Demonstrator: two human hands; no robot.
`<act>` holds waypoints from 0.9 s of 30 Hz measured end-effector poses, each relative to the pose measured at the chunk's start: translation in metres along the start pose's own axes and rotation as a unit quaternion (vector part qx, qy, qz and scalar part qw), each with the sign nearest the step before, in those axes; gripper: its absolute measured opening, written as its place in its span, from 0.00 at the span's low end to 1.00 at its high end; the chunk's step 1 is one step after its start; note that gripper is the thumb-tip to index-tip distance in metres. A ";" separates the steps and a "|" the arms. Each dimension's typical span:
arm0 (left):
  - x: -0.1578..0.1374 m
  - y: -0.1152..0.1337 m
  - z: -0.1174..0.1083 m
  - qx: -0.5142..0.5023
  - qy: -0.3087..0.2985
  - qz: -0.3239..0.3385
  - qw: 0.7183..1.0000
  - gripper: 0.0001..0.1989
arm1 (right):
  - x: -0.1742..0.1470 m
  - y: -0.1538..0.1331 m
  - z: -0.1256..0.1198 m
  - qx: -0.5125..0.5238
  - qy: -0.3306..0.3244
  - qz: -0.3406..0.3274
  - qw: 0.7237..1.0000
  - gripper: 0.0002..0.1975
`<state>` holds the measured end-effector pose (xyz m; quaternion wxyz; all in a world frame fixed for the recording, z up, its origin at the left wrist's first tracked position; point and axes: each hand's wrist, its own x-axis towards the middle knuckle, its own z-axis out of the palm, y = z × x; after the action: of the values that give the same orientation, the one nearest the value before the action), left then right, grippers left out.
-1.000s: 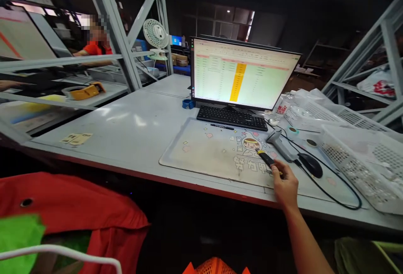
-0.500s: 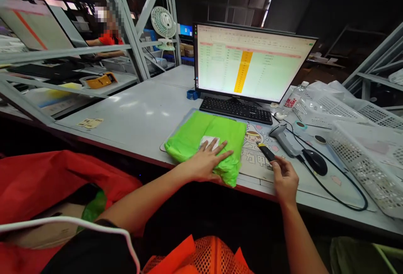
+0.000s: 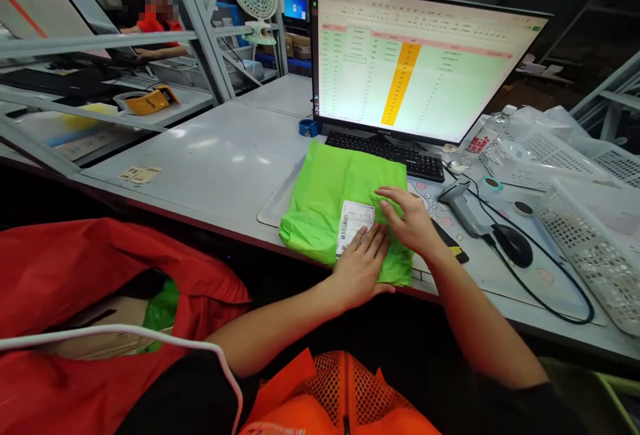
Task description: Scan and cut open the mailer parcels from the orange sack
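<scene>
A bright green plastic parcel (image 3: 320, 188) lies at the front edge of the desk, with a white barcode label (image 3: 351, 222) on top. My left hand (image 3: 361, 258) rests flat on the parcel, its fingertips at the label's lower right corner. Over the parcel's right side is my right hand (image 3: 409, 218), fingers apart and slightly bent, with nothing visible in it; whether it touches the plastic I cannot tell. A black and yellow utility knife (image 3: 457, 252) lies on the desk mat, partly behind my right forearm.
Behind the parcel stand a keyboard (image 3: 425, 166) and a monitor (image 3: 360, 82). To the right are a barcode scanner (image 3: 465, 212), a mouse (image 3: 513, 245), and white plastic baskets (image 3: 595, 248). A red bag (image 3: 200, 255) sits at lower left. Another person works beyond the metal frame.
My right hand has let go of the utility knife, which now lies on the mat, and has moved left over the parcel. The label, partly covered before, shows more fully.
</scene>
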<state>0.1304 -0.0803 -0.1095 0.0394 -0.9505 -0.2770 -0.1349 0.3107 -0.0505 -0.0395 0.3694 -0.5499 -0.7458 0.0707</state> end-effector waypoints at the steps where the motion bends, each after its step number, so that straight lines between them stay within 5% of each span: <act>1: 0.000 0.005 0.006 0.007 -0.001 -0.003 1.000 0.56 | 0.010 0.003 0.009 -0.025 -0.057 -0.004 0.998 0.23; 5: -0.001 0.010 0.014 0.021 -0.027 0.003 0.999 0.50 | 0.024 0.029 0.041 -0.097 -0.217 0.046 0.970 0.33; 13: -0.002 0.012 0.016 0.039 -0.041 0.022 0.998 0.43 | 0.026 0.051 0.044 -0.063 -0.256 0.068 0.962 0.35; 20: -0.028 0.029 0.013 -0.010 -0.030 0.048 0.998 0.39 | 0.021 0.044 0.050 -0.087 -0.202 0.065 0.973 0.34; 24: -0.050 0.022 -0.027 -0.129 -0.020 0.112 0.985 0.34 | 0.018 0.044 0.050 -0.062 -0.147 0.066 0.985 0.32; 27: -0.051 -0.009 -0.069 -0.201 0.047 0.079 0.975 0.23 | 0.010 0.032 0.041 -0.058 -0.038 0.042 0.997 0.30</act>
<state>0.0680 -0.1095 -0.0570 -0.1289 -0.9506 -0.1658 -0.2286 0.3079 -0.0172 -0.0804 0.3045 -0.5982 -0.7385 0.0636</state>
